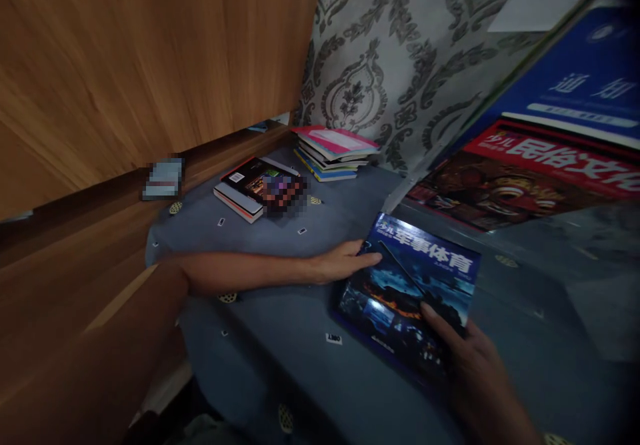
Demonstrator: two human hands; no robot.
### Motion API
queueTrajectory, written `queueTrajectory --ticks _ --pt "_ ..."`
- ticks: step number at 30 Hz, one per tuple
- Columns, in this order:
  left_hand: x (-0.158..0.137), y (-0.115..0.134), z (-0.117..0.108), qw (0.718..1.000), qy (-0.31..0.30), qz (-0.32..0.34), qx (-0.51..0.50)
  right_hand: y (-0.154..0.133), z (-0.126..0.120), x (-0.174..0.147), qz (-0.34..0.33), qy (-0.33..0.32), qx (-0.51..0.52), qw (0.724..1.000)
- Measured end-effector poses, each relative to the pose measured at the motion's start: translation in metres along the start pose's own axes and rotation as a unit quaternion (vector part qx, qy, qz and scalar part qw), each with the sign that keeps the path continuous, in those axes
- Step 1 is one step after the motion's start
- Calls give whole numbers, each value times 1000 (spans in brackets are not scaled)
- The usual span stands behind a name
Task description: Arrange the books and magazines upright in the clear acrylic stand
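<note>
A dark blue book (395, 298) with white Chinese lettering across its cover is held between both my hands, tilted over the bed-like grey-blue cloth surface. My left hand (345, 260) grips its left edge, the thumb lying on the cover and the other fingers hidden beneath. At the lower right edge, my right hand (465, 345) has its thumb on the cover picture, its remaining fingers out of sight under the book. Just right of the book stands a clear-sided holder with a red book (505, 185) and a blue booklet (585, 88) in it.
A stack of books (335, 155) rests by the patterned wall (375, 51). Left of it lie a few books (250, 188), partly blurred. A wooden cabinet (150, 51) rises at the left, with a pale blurred object (163, 178) on its ledge. The grey-blue cloth (280, 331) spreads below.
</note>
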State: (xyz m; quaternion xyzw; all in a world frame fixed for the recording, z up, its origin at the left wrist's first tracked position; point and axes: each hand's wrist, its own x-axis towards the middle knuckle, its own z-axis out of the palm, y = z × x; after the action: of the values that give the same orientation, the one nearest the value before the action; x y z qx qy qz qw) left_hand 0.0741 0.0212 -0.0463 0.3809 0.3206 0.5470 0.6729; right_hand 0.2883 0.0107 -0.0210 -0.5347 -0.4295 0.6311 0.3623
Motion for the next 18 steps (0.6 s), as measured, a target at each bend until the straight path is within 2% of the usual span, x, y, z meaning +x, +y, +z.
queueTrajectory --ticks 7,12,14,16,18 --pt "-9 11 5 999 17 -15 -38 -13 22 -20 -34 -1 67 997" --pt "-7 8 4 1000 1 -1 6 -13 20 -21 -47 -11 68 997" --pt "-7 6 2 999 6 17 47 -11 18 -21 -48 -6 59 997" --pt "-8 7 -1 990 7 55 131 -9 18 -20 -50 0 46 998" --pt "-13 12 -6 958 16 97 268 -7 19 -20 -52 4 28 998"
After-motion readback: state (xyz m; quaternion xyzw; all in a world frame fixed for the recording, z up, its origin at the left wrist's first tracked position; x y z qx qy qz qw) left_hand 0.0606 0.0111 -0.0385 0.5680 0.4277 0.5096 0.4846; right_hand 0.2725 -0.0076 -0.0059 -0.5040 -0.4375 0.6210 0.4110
